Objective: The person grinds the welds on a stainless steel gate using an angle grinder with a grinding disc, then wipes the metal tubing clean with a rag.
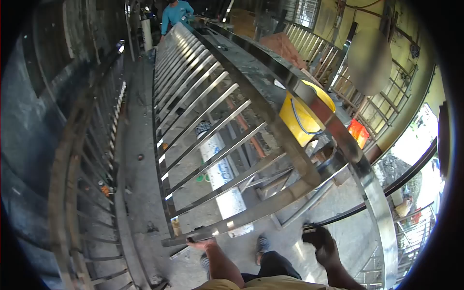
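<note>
A long metal railing (232, 155) with many parallel bars stretches from near me toward the back. At its near lower corner, my left hand (202, 244) is closed around the end rail; its fingers are partly hidden by the metal. My right hand (324, 245) hangs to the right of the railing, in shadow, with fingers loosely curled and apart from the thumb. Nothing shows in it. At the railing's far end stands a person in a blue top (176, 13), with one hand close to the metal.
A yellow bucket (296, 121) stands right of the railing, behind a long shiny metal bar (374, 193). Beneath the railing lies a white cylinder (220, 176). Another barred frame (72, 193) leans at left. A black curved cable or tube (401, 182) runs at right.
</note>
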`<state>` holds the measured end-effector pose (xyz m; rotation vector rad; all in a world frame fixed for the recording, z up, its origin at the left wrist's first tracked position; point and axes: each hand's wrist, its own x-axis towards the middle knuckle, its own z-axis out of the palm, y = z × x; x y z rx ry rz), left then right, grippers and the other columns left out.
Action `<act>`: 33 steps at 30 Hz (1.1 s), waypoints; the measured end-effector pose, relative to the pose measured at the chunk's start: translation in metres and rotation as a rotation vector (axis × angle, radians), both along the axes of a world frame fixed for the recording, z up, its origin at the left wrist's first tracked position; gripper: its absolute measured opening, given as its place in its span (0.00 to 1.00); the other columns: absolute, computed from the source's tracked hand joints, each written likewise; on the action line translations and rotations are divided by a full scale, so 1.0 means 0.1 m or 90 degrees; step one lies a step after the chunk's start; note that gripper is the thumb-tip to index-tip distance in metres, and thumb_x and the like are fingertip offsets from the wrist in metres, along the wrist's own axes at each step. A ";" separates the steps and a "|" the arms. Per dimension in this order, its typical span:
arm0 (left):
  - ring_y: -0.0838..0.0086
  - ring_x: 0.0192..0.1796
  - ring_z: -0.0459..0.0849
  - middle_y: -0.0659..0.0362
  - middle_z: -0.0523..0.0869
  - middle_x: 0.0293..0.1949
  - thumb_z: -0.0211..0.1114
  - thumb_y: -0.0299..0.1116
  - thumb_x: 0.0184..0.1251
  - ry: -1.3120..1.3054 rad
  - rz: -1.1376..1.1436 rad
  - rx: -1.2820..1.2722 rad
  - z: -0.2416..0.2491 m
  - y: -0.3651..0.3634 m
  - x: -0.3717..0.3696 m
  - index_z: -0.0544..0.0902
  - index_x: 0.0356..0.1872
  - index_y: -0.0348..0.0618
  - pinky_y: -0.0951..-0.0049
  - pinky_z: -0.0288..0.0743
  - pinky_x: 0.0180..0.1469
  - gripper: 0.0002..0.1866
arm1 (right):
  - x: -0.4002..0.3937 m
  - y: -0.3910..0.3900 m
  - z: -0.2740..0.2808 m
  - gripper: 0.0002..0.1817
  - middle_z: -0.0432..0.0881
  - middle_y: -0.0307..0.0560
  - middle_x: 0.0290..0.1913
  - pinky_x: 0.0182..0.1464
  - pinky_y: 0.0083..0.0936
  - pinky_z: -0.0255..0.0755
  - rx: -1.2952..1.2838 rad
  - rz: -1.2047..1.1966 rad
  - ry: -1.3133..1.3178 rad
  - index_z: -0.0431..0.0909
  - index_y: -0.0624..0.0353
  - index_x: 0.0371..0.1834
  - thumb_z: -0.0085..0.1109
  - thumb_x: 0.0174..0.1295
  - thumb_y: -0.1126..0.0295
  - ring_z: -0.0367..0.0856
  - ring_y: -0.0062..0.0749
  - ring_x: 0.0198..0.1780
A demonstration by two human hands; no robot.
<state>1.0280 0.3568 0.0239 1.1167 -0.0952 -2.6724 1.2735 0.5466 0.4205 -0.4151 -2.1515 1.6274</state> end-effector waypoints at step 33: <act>0.59 0.63 0.77 0.55 0.80 0.61 0.53 0.50 0.69 0.600 0.278 -0.208 4.41 0.86 -0.41 0.76 0.62 0.41 0.56 0.71 0.66 0.28 | -1.71 3.55 1.50 0.24 0.79 0.50 0.62 0.65 0.38 0.73 -0.599 -0.174 0.716 0.76 0.65 0.61 0.56 0.71 0.58 0.78 0.42 0.62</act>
